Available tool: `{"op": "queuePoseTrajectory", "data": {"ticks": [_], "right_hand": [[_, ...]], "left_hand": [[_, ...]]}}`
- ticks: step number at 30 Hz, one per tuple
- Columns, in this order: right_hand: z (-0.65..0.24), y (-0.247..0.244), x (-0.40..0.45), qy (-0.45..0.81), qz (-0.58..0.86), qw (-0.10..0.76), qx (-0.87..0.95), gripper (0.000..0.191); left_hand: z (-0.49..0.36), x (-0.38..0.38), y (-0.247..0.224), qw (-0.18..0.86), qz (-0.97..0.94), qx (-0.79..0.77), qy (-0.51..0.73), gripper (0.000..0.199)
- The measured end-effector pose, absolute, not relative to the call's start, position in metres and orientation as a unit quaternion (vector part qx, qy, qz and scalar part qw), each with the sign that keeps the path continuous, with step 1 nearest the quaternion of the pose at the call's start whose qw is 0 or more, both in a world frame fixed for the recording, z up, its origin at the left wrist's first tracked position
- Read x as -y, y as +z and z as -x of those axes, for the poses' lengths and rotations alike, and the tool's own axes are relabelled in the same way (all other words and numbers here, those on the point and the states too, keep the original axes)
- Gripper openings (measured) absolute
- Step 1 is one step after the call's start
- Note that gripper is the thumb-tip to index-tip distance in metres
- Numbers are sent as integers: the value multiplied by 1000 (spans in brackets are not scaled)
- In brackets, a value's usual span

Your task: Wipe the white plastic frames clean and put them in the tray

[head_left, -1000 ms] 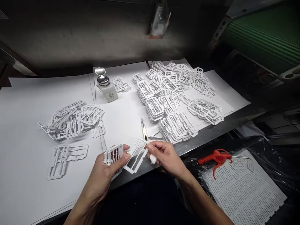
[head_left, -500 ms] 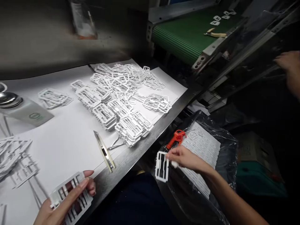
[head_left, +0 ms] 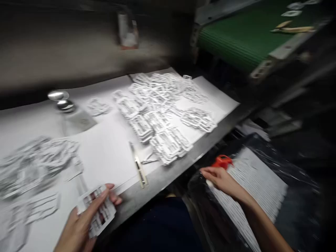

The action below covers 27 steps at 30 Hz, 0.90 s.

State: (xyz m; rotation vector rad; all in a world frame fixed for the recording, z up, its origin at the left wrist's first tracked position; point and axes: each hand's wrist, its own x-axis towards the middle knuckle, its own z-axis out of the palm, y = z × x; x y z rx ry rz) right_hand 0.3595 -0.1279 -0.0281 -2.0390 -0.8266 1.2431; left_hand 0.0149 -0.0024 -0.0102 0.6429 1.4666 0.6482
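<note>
My left hand (head_left: pixel 91 217) is closed round white slotted plastic frames (head_left: pixel 101 218) at the table's near edge, thumb on top. My right hand (head_left: pixel 217 179) is over the near side of a black plastic bag (head_left: pixel 296 168), with its fingers pinched together. Whether anything is between its fingertips I cannot make out; something small and white shows under the hand. Just behind it a red air gun (head_left: pixel 222 161) is partly hidden. Rows of white frames (head_left: pixel 252 182) fill the bag.
Stacked white frames (head_left: pixel 168 143) lie on the white-covered table (head_left: pixel 105 157), with a loose heap (head_left: pixel 39 161) at left. A utility knife (head_left: pixel 139 166) and metal tweezers (head_left: pixel 151 161) lie near the front edge. Yellow-handled cutters (head_left: pixel 294 29) rest on the green conveyor (head_left: pixel 236 38).
The view has swung left. The single white frame that hung from my right hand no longer shows there. My left hand still holds its frames. Another person's hand at the right has left view.
</note>
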Motion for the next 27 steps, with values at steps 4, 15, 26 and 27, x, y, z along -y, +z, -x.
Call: {"op": "queuePoseTrajectory", "data": {"ticks": [4,15,26,27], "right_hand": [[-304,-14,111,555,680,266,399,40],[-123,14,-29,545,480,169,666,25],[-97,-5,-30,614,453,174,622,23],[-97,-6,-29,637,446,189,600,24]], "left_hand": [[-3,7,15,662,-234,-632,328,48],[116,5,-3,214,-414,-864,188,53],[106,3,11,274,-420,-845,186,53],[99,6,13,288,-421,-835,204,52]]}}
